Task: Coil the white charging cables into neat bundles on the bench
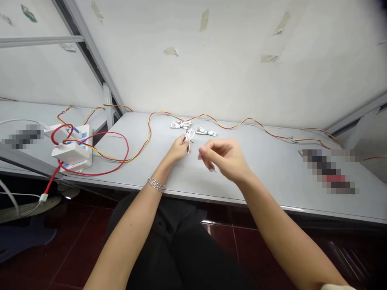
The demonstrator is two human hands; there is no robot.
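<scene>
Cable bundle [189, 141] was located over the grey table [193, 177]. White wall [229, 72] stood behind; red tiled floor [78, 237] lay below. Left hand [179, 150] reached forward, clamped on the bundle. Right hand [226, 158] was raised nearby, fingers curled; thumb-to-fingertip contact could not be determined. Two coiled cables [206, 131] lay just beyond the left hand.
</scene>
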